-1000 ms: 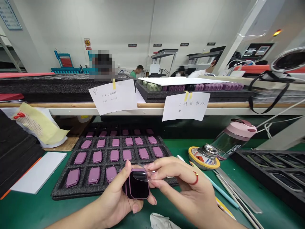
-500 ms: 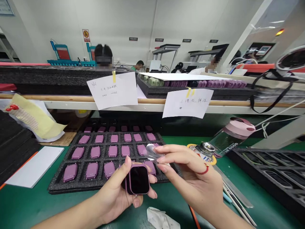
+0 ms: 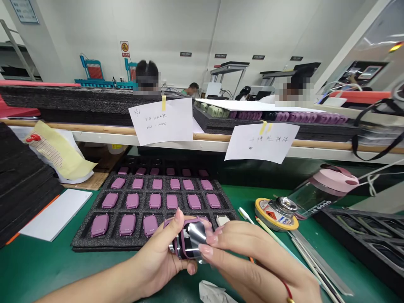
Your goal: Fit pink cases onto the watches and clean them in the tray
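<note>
My left hand (image 3: 166, 248) is closed around a purple-framed smartwatch body (image 3: 185, 240), its dark screen turned up and toward the right. Against that screen lies a clear, shiny piece of film (image 3: 198, 234). The fingertips of my right hand (image 3: 249, 248) pinch the film's right edge. Part of the watch is hidden behind my left thumb and fingers. Behind both hands, a black foam tray (image 3: 82, 235) holds rows of similar purple watch bodies (image 3: 128, 224), each in its own pocket. One light-coloured piece (image 3: 222, 219) sits in the tray's front right pocket, partly covered by my right hand.
At right are a yellow-rimmed round tin with a metal-topped bottle (image 3: 277, 213), a pink-lidded drink bottle (image 3: 326, 189), thin sticks and another black tray (image 3: 362, 235). Crumpled tissue (image 3: 214, 292) lies in front. A shelf (image 3: 208, 143) with paper notes crosses behind; people sit beyond it.
My right hand has brought the clear film down and left onto the watch screen. The left hand has tilted the watch slightly. The whole view has shifted a little.
</note>
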Tool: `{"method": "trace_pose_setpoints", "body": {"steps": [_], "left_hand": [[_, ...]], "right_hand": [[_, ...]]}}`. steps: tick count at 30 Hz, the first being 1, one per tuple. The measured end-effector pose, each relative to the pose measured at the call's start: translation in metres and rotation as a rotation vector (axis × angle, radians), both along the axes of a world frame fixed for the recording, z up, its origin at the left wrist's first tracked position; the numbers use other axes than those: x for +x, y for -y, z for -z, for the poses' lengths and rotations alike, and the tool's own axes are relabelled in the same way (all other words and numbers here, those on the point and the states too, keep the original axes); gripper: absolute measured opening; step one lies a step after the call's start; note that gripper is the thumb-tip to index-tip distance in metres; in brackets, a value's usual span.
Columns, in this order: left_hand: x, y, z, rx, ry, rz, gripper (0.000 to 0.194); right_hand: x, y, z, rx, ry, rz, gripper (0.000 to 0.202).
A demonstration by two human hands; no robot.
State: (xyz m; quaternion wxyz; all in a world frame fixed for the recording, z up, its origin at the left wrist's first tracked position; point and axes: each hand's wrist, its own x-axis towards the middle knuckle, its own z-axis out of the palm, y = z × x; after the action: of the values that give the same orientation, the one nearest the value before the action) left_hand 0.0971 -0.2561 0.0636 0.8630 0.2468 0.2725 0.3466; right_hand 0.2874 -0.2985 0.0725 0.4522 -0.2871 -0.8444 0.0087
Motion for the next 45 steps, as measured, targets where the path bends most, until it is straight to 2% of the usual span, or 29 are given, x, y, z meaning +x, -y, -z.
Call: {"method": "trace_pose_setpoints", "body": {"steps": [5, 9, 14, 17, 19, 24, 29, 32, 36, 38, 40, 42, 45], "left_hand": [[0.000, 0.002, 0.000, 0.020, -0.001, -0.006, 0.054], [0.001, 0.003, 0.004, 0.034, -0.005, -0.033, 0.055], [0.004, 0.006, 0.010, 0.162, -0.069, -0.072, 0.051], [0.005, 0.008, 0.011, 0.165, -0.119, -0.117, 0.050], [0.004, 0.008, 0.009, 0.125, -0.105, -0.128, 0.051], [0.001, 0.004, -0.001, 0.005, -0.061, -0.122, 0.048], [0.000, 0.006, -0.001, -0.050, -0.099, -0.091, 0.050], [0.002, 0.002, -0.002, -0.040, -0.076, -0.149, 0.036], [-0.001, -0.013, -0.012, -0.083, -0.035, -0.397, 0.011], [-0.005, -0.021, -0.018, -0.098, -0.042, -0.447, 0.009], [-0.010, -0.024, -0.021, -0.082, -0.055, -0.436, 0.014], [-0.012, -0.024, -0.021, -0.036, -0.081, -0.393, 0.026], [-0.013, -0.020, -0.018, 0.029, -0.133, -0.312, 0.030]], "right_hand": [[-0.007, -0.002, -0.002, 0.043, 0.053, -0.017, 0.027], [-0.017, -0.010, -0.007, 0.067, 0.022, -0.015, 0.032], [-0.026, -0.016, 0.005, -0.145, -0.006, 0.059, 0.064], [-0.027, -0.020, 0.013, -0.290, -0.099, 0.010, 0.057], [-0.024, -0.021, 0.013, -0.323, -0.154, -0.008, 0.058], [-0.016, -0.022, 0.000, -0.291, -0.170, -0.076, 0.070], [-0.015, -0.021, -0.004, -0.294, -0.140, -0.084, 0.060], [-0.010, -0.027, -0.001, -0.214, -0.067, -0.006, 0.055], [-0.002, -0.049, 0.010, -0.204, -0.100, 0.247, 0.037], [-0.001, -0.061, 0.021, -0.246, -0.102, 0.304, 0.030], [-0.003, -0.072, 0.037, -0.279, -0.063, 0.299, 0.031], [-0.006, -0.079, 0.051, -0.313, -0.011, 0.267, 0.033], [-0.009, -0.080, 0.061, -0.345, 0.018, 0.228, 0.035]]}}
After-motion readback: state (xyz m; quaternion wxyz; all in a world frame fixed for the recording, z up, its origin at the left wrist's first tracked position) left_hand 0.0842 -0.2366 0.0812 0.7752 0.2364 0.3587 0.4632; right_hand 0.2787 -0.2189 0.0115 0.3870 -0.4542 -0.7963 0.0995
